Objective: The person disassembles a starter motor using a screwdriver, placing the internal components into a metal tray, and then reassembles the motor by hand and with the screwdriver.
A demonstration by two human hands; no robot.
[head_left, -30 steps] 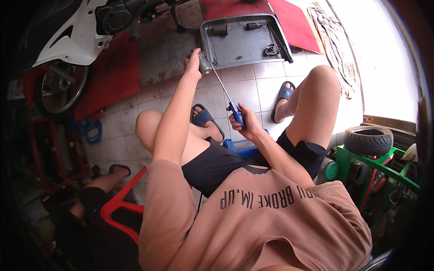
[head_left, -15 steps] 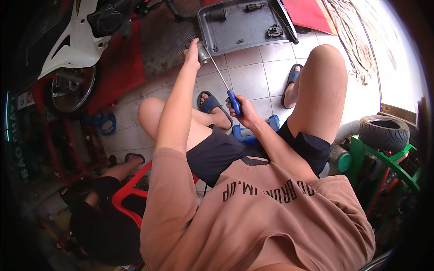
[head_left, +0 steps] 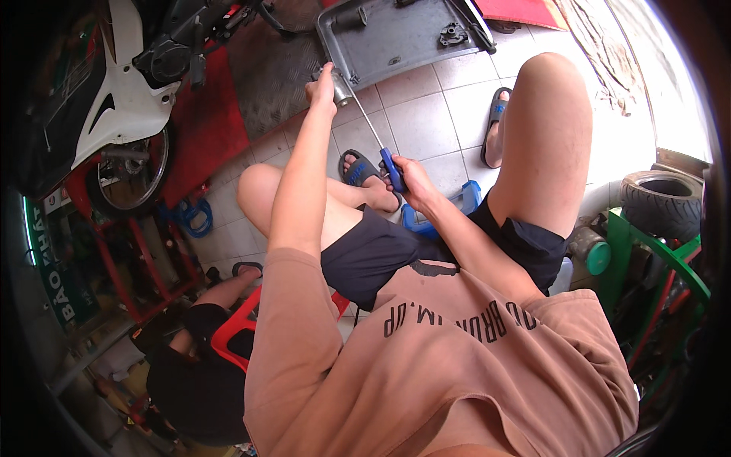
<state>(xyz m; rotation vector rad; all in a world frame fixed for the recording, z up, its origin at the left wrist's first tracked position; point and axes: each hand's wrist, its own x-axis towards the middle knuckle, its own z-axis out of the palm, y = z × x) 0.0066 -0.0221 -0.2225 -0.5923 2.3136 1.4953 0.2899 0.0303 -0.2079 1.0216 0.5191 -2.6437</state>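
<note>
My left hand [head_left: 322,93], arm stretched out ahead, is closed around a dull silver cylindrical metal part [head_left: 341,93] near the tray's near-left corner. A long-shafted screwdriver with a blue handle [head_left: 393,169] is in my right hand [head_left: 415,184], its fingers wrapped about the handle in front of my lap. The shaft slants up and left to the metal part. Its tip is lost against the part, so I cannot tell whether it sits inside or only touches. The grey tray [head_left: 396,65] beyond holds a dark bracket-like part [head_left: 454,34] and a short dark cylinder [head_left: 352,17].
A motorcycle's white fairing [head_left: 126,103] and front wheel [head_left: 129,179] stand at left. A blue plastic stool [head_left: 466,199] is between my legs. At right, a tire [head_left: 664,199] rests by a green frame [head_left: 620,251]. Another person [head_left: 190,373] sits at lower left near a red chair [head_left: 236,324].
The view has shifted slightly, so the tray appears higher and farther left. Both hands keep their hold on the metal part and the screwdriver, with little visible movement.
</note>
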